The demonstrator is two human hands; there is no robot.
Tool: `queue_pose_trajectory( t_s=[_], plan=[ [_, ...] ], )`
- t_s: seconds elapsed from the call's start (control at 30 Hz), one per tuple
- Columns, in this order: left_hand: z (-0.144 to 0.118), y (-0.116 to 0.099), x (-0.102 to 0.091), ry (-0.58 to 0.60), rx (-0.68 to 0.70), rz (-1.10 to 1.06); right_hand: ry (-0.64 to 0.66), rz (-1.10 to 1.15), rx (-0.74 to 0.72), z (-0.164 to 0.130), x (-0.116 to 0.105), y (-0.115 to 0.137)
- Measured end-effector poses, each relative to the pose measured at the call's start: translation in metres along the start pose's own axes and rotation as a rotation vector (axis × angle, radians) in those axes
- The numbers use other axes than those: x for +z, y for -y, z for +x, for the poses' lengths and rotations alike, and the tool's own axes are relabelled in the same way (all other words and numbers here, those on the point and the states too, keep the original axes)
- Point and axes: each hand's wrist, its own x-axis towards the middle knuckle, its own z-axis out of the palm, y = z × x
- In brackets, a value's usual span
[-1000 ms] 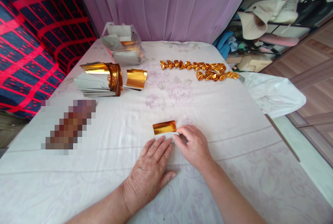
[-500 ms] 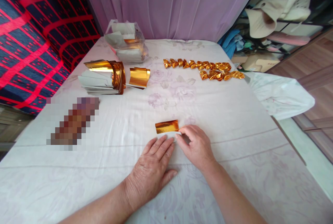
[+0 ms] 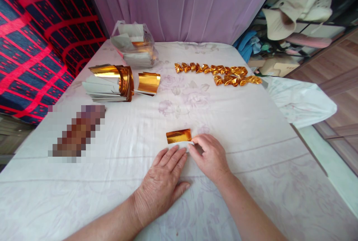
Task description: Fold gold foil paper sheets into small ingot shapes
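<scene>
A small gold foil paper [image 3: 179, 136] lies on the white flowered cloth [image 3: 237, 121], its white underside folded toward me. My left hand [image 3: 163, 181] lies flat with fingers spread, pressing the near white part of the paper. My right hand [image 3: 209, 157] pinches the paper's right edge between thumb and fingers. Most of the white part is hidden under my hands.
A stack of gold-and-white sheets [image 3: 107, 83] and a loose curled gold sheet [image 3: 148, 83] lie at the far left. A clear bag of sheets [image 3: 135, 45] sits behind them. Several folded gold pieces [image 3: 220, 74] lie in rows at the far right. A blurred patch [image 3: 77, 131] is at left.
Both hands stay on the gold paper in nearly the same place. The view has shifted slightly.
</scene>
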Motion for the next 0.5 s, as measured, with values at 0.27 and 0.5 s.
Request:
queue_pose_trajectory(
  t_s=[0.27, 0.5],
  plan=[
    [0.0007, 0.0006, -0.0020, 0.019, 0.018, 0.019, 0.008, -0.003, -0.008, 0.0007, 0.0000, 0.0006],
    [0.0019, 0.0002, -0.0028, 0.023, 0.021, 0.026, 0.008, -0.007, -0.018, 0.0010, -0.0006, 0.0005]
  ],
)
